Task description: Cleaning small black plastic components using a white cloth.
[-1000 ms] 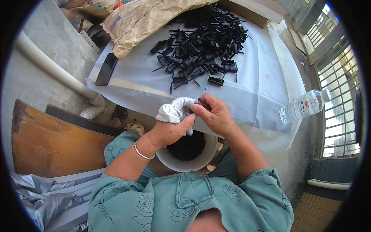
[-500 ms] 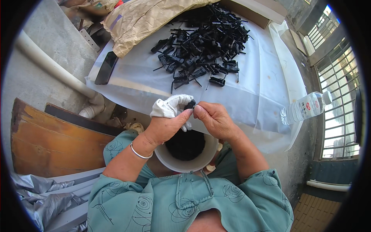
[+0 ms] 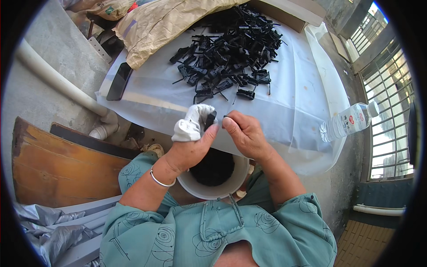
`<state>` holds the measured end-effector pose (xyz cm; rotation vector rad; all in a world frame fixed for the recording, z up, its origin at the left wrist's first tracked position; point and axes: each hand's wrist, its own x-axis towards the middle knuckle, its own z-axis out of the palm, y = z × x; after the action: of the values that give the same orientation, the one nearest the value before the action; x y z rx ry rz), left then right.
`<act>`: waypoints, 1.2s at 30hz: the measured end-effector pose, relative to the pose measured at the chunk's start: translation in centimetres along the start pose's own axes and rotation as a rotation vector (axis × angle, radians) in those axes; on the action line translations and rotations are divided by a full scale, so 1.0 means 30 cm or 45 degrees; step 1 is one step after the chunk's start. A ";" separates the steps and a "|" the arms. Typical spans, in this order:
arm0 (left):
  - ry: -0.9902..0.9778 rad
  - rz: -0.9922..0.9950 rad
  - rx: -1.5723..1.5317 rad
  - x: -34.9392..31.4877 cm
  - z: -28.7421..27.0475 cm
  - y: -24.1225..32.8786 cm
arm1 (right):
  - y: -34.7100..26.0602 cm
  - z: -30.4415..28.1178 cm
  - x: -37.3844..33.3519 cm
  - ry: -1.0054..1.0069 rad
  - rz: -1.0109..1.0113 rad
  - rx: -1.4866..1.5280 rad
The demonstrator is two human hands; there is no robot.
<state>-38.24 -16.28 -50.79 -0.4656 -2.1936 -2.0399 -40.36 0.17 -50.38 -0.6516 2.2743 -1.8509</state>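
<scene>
A small black plastic part (image 3: 211, 119) sits between the thumb and gloved fingers of my left hand (image 3: 192, 135), which is closed on it. A white cloth glove (image 3: 189, 125) covers those fingers and leaves the thumb bare. Just to the right, my bare right hand (image 3: 246, 135) is pinched shut, and a small dark tip (image 3: 225, 117) shows at its fingers; most of that piece is hidden. Below both hands stands a pale bucket (image 3: 244, 174) with a dark mass of black pieces (image 3: 212, 168) inside. Beyond the hands, a heap of black plastic parts with thin stems (image 3: 233, 51) covers the table.
Plastic sheeting (image 3: 293, 104) covers the table. On it are a phone (image 3: 119, 82) at left, brown wrapping paper (image 3: 153, 31), a cardboard box (image 3: 284, 15) at the back and a water bottle (image 3: 349, 121) at right. A wooden board (image 3: 62, 171) leans at left.
My hands have drawn apart: they met at the black part before, and now a gap separates them. The left hand has tilted the part more upright.
</scene>
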 end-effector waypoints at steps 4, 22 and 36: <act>-0.058 -0.324 -0.381 0.022 -0.034 0.021 | 0.039 -0.032 0.005 -0.077 -0.047 -0.243; -0.384 -0.402 -0.233 0.005 -0.006 0.043 | 0.035 -0.009 -0.009 0.129 -0.182 -0.143; -0.185 0.040 0.443 -0.029 -0.001 0.006 | 0.024 0.032 0.000 -0.069 -0.074 -0.194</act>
<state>-37.36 -16.43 -50.87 -0.6166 -2.5368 -1.6039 -40.18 -0.59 -51.31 -0.7880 2.4024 -1.6741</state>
